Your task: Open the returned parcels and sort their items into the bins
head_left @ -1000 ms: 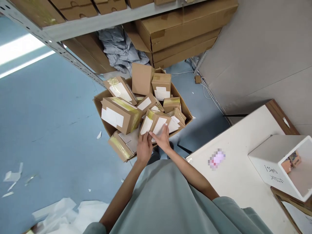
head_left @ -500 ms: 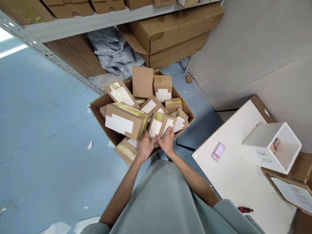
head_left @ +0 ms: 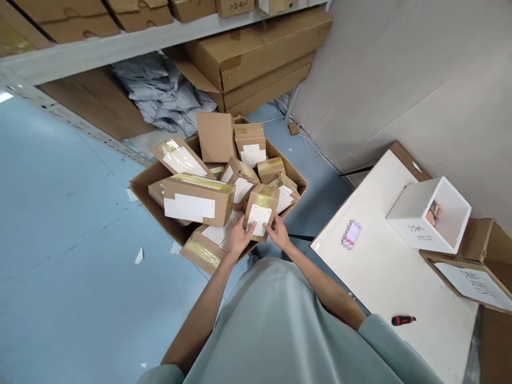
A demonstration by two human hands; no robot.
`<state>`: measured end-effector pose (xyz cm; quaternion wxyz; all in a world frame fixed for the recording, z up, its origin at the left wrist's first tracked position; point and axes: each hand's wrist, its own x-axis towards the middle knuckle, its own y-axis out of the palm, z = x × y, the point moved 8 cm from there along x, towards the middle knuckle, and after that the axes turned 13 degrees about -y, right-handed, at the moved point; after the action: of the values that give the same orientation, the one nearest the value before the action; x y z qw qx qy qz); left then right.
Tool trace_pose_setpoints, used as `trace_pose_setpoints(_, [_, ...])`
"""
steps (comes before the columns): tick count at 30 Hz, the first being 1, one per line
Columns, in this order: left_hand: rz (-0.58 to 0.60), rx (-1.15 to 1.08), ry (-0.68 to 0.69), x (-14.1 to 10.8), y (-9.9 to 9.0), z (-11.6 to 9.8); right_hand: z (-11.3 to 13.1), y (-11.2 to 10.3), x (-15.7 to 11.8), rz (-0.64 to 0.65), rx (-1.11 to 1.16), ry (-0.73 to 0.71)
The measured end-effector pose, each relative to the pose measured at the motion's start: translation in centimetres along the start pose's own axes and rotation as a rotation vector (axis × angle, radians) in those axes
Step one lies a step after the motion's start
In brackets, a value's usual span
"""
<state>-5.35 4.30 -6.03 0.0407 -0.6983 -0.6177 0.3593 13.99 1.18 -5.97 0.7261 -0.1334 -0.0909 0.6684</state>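
Between my two hands is a small taped cardboard box (head_left: pixel 267 196) with a white label facing up. My left hand (head_left: pixel 239 237) grips its left side, thumb on the label. On its right side, my right hand (head_left: pixel 278 233) holds on with the thumb at the label's edge. This box is over the near corner of a large open carton (head_left: pixel 158 210) heaped with several labelled boxes. Left of my hands lies a longer taped box (head_left: pixel 226 205); another taped box (head_left: pixel 202 250) leans out at the carton's near edge.
A metal shelf (head_left: pixel 120 45) with cardboard boxes stands behind, grey plastic mailers (head_left: pixel 164 96) on its lower level. To the right, a white table (head_left: pixel 360 266) holds a white bin (head_left: pixel 416 213), a box cutter (head_left: pixel 403 320) and an open carton (head_left: pixel 452 272). Cables run along the wall.
The held box has turned so a single label faces me and its tape shows on top. My right hand has shifted down along its side. The whole view has swung slightly right.
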Motion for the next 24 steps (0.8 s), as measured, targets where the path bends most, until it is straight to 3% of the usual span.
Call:
trace_pose_setpoints(3, [0.051,-0.051,0.1,-1.9,-0.6,-3.2,1.2,-1.8,0.1,-0.029,0.049,0.001])
trace_pose_setpoints(6, [0.017,-0.086,0.194,-4.8,-0.6,-7.5,3.1,-6.2,-0.5,-0.076,0.059,-0.043])
trace_pose_setpoints(8, [0.001,-0.076,0.252,-6.8,0.9,-10.6,4.2,-10.4,-1.8,-0.121,0.042,-0.063])
trace_pose_setpoints(10, [0.006,-0.053,0.307,-8.6,3.8,-13.6,4.7,-14.9,-3.6,-0.167,0.014,-0.063])
trace_pose_setpoints(14, [0.151,-0.048,0.388,-11.6,13.2,-18.3,3.6,-24.7,-8.8,-0.315,-0.098,-0.012])
trace_pose_setpoints(20, [0.535,-0.024,0.456,-17.9,31.7,-23.0,-2.3,-39.8,-20.0,-0.609,-0.305,0.169])
trace_pose_setpoints(24, [0.749,0.059,0.437,-22.1,42.6,-23.9,-7.4,-46.2,-27.8,-0.728,-0.385,0.292])
